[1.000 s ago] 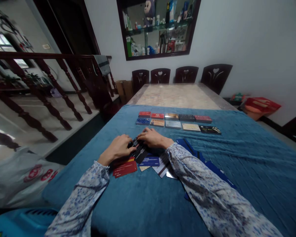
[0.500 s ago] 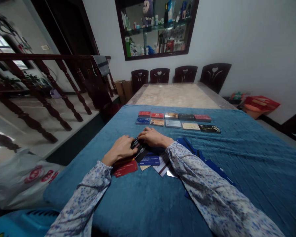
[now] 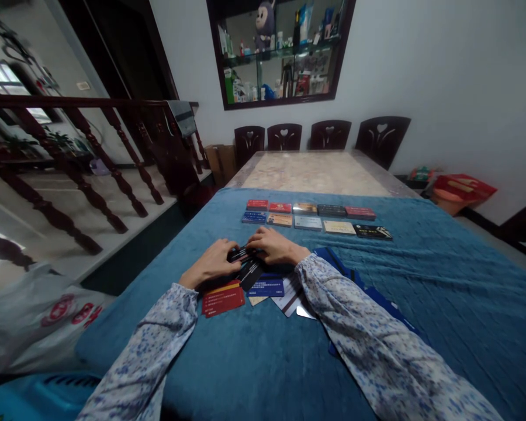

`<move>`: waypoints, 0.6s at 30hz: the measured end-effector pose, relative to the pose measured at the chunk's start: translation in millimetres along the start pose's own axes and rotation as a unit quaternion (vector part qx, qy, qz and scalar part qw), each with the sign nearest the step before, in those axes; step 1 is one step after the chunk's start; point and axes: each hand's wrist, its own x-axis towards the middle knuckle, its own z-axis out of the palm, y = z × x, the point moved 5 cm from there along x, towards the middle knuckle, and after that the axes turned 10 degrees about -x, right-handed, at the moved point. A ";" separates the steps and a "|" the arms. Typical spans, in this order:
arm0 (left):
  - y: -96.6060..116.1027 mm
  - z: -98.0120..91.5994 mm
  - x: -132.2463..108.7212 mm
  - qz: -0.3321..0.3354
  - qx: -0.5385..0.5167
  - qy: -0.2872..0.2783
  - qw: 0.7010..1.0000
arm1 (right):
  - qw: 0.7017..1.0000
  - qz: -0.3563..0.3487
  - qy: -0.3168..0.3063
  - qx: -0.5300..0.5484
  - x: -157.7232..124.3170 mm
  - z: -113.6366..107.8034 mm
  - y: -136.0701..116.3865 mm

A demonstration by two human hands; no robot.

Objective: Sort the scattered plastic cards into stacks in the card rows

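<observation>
Between my hands are black cards, gripped at their left end by my left hand and at their right end by my right hand. Just below them another black card lies slanted on the pile. Red cards are spread under my left wrist. A blue card and a white card with a dark stripe lie in front of my right hand. More dark blue cards stick out beyond my right sleeve, which hides part of them.
Two rows of neat card stacks stand farther back on the blue cloth. Beyond it the bare marble tabletop reaches several dark chairs. A wooden railing and a white plastic bag are on the left.
The black cards between my hands have turned from slanted to nearly level. My left hand has shifted slightly up and left, and the slanted black card beneath shows more.
</observation>
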 end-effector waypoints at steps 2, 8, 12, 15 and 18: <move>-2.2 -0.4 1.0 0.003 -0.004 0.000 1.000 | 1.000 -0.004 0.005 -0.007 0.0 -1.0 -0.1; -2.7 -8.2 -0.6 0.024 0.000 0.000 1.000 | 0.999 -0.021 0.036 -0.025 0.5 -3.5 0.1; 0.4 -15.5 -4.2 0.037 -0.006 -0.016 0.999 | 0.997 -0.025 0.067 -0.041 1.5 -3.1 2.9; -0.9 -18.5 -5.9 0.040 -0.028 -0.010 0.999 | 0.994 -0.008 0.098 -0.055 2.3 -3.2 5.7; -4.5 -19.1 -6.5 0.046 -0.043 0.007 0.998 | 0.990 0.012 0.127 -0.060 2.0 -5.1 6.5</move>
